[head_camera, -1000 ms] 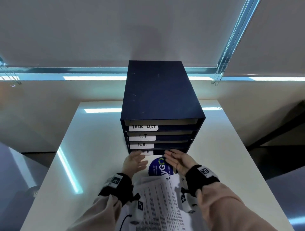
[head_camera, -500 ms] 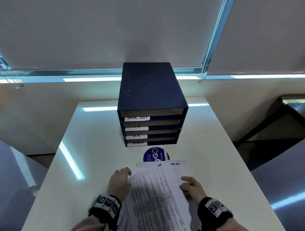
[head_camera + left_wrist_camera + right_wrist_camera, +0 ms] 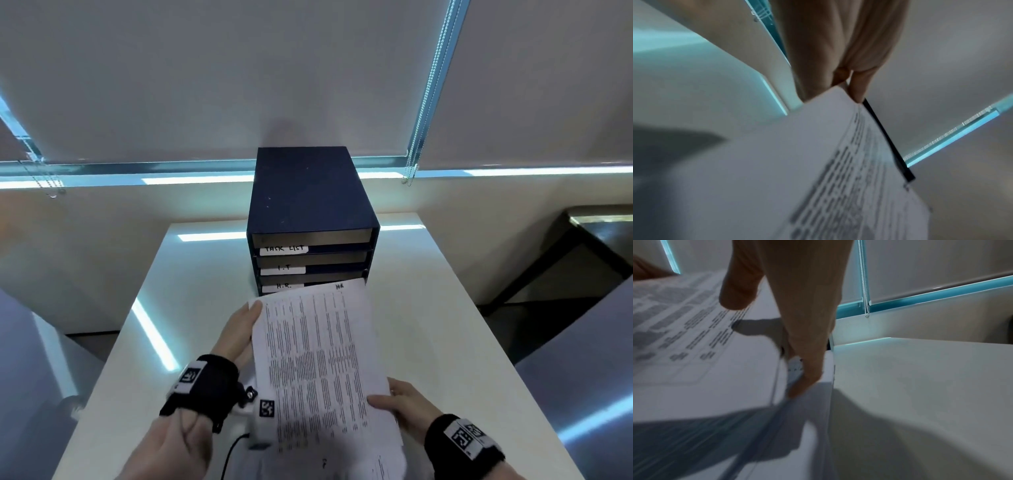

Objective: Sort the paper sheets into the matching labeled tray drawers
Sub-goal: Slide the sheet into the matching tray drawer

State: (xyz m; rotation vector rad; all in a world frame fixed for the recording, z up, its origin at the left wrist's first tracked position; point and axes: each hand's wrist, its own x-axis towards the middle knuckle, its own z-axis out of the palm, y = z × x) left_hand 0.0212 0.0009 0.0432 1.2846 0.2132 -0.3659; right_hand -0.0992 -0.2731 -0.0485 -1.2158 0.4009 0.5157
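L hand: left hand pinches the far-left corner of a white printed paper sheet. In the wrist view its fingertips meet at that corner.
R hand: right hand grips the same sheet at its near-right edge, w/ thumb on top and fingers beneath.
Sheet: held in the air between both hands, tilted, w/ handwritten "HR" at the far-right corner. Its far edge points at the drawers.
Drawers: dark navy box-shaped tray drawer unit stands on a white rectangular table. White labels read, top down, TASK LIST, I.T, H.R.. The lowest label is hidden behind the sheet.
Pile: loose stack of white printed sheets lies on the table under the R hand.
Risk 1: wrong slot. The slots sit close together and the sheet blocks sight of the H.R. opening.
Risk 2: buckling. Thin paper held at 2 opposite corners prob. crumples against the slot lip.
Risk 3: R fingers sit close to the stack and could drag a 2nd sheet along.
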